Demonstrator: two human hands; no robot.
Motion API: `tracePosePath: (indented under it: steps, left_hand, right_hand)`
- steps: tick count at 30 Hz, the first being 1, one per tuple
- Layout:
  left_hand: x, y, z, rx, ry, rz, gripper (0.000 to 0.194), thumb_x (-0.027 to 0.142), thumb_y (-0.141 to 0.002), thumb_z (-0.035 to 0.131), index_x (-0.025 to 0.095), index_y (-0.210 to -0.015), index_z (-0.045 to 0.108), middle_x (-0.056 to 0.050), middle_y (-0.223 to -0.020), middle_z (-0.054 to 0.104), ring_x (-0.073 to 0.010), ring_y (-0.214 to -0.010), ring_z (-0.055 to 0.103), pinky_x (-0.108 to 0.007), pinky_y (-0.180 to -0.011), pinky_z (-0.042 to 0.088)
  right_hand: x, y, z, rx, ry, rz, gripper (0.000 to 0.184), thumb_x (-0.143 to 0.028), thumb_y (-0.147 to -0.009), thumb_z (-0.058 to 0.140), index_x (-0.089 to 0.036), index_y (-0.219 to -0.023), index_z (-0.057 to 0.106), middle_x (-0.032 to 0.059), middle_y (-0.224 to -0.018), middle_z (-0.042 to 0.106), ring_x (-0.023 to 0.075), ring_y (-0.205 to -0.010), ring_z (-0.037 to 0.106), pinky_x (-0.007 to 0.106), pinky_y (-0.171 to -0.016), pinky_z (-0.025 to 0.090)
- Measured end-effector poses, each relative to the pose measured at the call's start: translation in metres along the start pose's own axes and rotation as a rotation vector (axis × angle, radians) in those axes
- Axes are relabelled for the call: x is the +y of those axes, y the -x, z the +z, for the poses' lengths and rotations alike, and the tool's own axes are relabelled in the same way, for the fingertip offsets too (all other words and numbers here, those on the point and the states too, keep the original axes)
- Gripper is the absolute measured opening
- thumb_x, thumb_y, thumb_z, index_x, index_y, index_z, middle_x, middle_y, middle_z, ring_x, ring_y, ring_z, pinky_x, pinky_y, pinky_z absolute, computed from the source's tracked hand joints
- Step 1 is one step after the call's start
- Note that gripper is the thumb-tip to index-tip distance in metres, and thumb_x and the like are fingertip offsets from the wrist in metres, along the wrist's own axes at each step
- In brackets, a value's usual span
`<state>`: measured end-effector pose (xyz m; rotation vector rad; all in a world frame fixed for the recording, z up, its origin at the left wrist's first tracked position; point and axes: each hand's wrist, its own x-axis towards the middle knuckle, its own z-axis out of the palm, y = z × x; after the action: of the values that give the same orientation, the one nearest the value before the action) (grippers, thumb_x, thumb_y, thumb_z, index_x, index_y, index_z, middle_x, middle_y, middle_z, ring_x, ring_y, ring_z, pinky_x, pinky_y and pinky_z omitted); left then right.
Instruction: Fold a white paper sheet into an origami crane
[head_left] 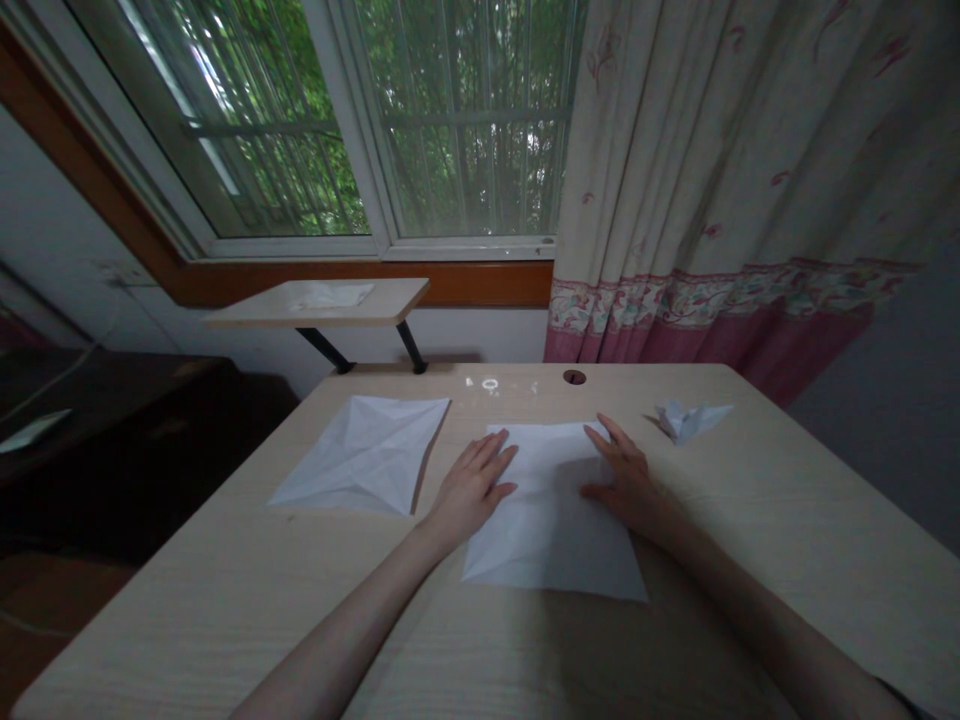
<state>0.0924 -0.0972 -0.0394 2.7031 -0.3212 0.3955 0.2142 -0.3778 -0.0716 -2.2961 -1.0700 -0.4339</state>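
A white sheet of paper [555,540] lies flat on the desk in front of me, with faint creases across it. On its left edge rests my left hand [472,485], fingers stretched toward the upper left corner. My right hand [622,475] is spread over the upper right edge of the same sheet, thumb pointing inward. Neither hand grips anything. To the left lies a second white sheet [367,455], marked by crossing fold lines. A small folded paper figure [690,420] sits to the right, beyond my right hand.
The wooden desk [337,620] carries a small raised shelf [262,305] at the back left, with a white paper [334,295] on it. A round cable hole [574,377] is near the back edge. Behind are a window and a patterned curtain [675,200].
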Motion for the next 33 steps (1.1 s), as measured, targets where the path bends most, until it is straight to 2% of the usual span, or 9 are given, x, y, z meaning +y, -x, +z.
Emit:
tracePosePath:
  steps: [3, 6, 10, 12, 14, 18, 22, 28, 33]
  left_hand:
    - [-0.003, 0.000, 0.001, 0.003, 0.030, -0.039, 0.052, 0.031, -0.092, 0.063, 0.023, -0.142, 0.048, -0.015, -0.156, 0.034, -0.0294, -0.145, 0.032, -0.051, -0.117, 0.030]
    - [-0.007, 0.001, 0.003, 0.026, 0.061, -0.056, 0.059, 0.033, -0.090, 0.065, 0.024, -0.144, 0.044, -0.016, -0.158, 0.029, -0.0304, -0.146, 0.029, -0.052, -0.116, 0.030]
    - [-0.014, 0.001, 0.011, 0.075, 0.033, -0.142, 0.085, 0.045, -0.085, 0.069, 0.025, -0.153, 0.022, -0.020, -0.160, 0.021, -0.0377, -0.148, 0.017, -0.062, -0.116, 0.018]
    - [-0.017, 0.001, 0.015, 0.100, 0.003, -0.199, 0.101, 0.052, -0.081, 0.071, 0.022, -0.155, 0.009, -0.024, -0.158, 0.024, -0.0433, -0.147, 0.013, -0.069, -0.113, 0.012]
    - [-0.019, 0.001, 0.017, 0.108, -0.018, -0.224, 0.108, 0.056, -0.079, 0.071, 0.021, -0.155, 0.004, -0.026, -0.156, 0.027, -0.0457, -0.147, 0.013, -0.071, -0.111, 0.009]
    - [-0.018, 0.000, 0.016, 0.071, -0.032, -0.195, 0.102, 0.054, -0.083, 0.068, 0.023, -0.155, 0.003, -0.023, -0.158, 0.026, -0.0434, -0.147, 0.014, -0.070, -0.112, 0.003]
    - [-0.017, -0.001, 0.012, 0.042, -0.030, -0.208, 0.104, 0.051, -0.083, 0.070, 0.024, -0.155, 0.000, -0.022, -0.158, 0.026, -0.0425, -0.147, 0.015, -0.070, -0.113, 0.001]
    - [-0.018, -0.003, 0.010, 0.014, 0.015, -0.235, 0.103, 0.054, -0.081, 0.070, 0.023, -0.156, 0.006, -0.023, -0.156, 0.029, -0.0446, -0.146, 0.019, -0.072, -0.111, 0.000]
    - [-0.017, -0.004, 0.007, 0.047, 0.069, -0.244, 0.104, 0.047, -0.075, 0.078, 0.025, -0.155, 0.014, -0.020, -0.155, 0.033, -0.0420, -0.146, 0.023, -0.070, -0.113, -0.001]
  right_hand:
    - [0.001, -0.002, -0.002, -0.013, 0.000, 0.004, 0.091, -0.028, -0.075, 0.074, -0.029, -0.151, 0.024, 0.0160, -0.160, 0.021, 0.0366, -0.142, 0.031, 0.058, -0.108, 0.034]
    - [0.002, -0.004, -0.003, -0.025, 0.006, 0.004, 0.094, -0.027, -0.073, 0.076, -0.028, -0.151, 0.024, 0.0171, -0.159, 0.023, 0.0361, -0.142, 0.032, 0.058, -0.108, 0.034]
    - [0.004, -0.006, -0.003, -0.034, 0.041, -0.010, 0.098, -0.030, -0.071, 0.078, -0.028, -0.152, 0.023, 0.0179, -0.158, 0.025, 0.0367, -0.141, 0.033, 0.059, -0.107, 0.033]
    - [0.005, -0.006, -0.003, -0.038, 0.059, -0.018, 0.100, -0.031, -0.070, 0.078, -0.028, -0.153, 0.022, 0.0177, -0.158, 0.026, 0.0370, -0.140, 0.034, 0.059, -0.107, 0.033]
    - [0.007, -0.006, -0.004, -0.036, 0.067, -0.031, 0.101, -0.030, -0.070, 0.079, -0.028, -0.153, 0.021, 0.0174, -0.158, 0.026, 0.0370, -0.140, 0.035, 0.059, -0.107, 0.033]
    - [0.010, -0.008, -0.007, -0.013, 0.079, -0.078, 0.100, -0.027, -0.070, 0.078, -0.027, -0.153, 0.022, 0.0179, -0.156, 0.030, 0.0366, -0.139, 0.036, 0.059, -0.107, 0.033]
    - [0.013, -0.009, -0.010, -0.016, 0.083, -0.060, 0.100, -0.025, -0.068, 0.079, -0.025, -0.152, 0.024, 0.0192, -0.155, 0.031, 0.0374, -0.138, 0.037, 0.058, -0.107, 0.033]
    - [0.009, -0.010, -0.014, -0.031, 0.051, -0.056, 0.097, -0.024, -0.072, 0.077, -0.028, -0.152, 0.022, 0.0174, -0.155, 0.030, 0.0372, -0.137, 0.038, 0.058, -0.108, 0.033]
    - [0.004, -0.009, -0.015, 0.011, 0.032, -0.092, 0.099, -0.024, -0.075, 0.076, -0.028, -0.154, 0.016, 0.0169, -0.154, 0.031, 0.0367, -0.137, 0.037, 0.057, -0.107, 0.036]
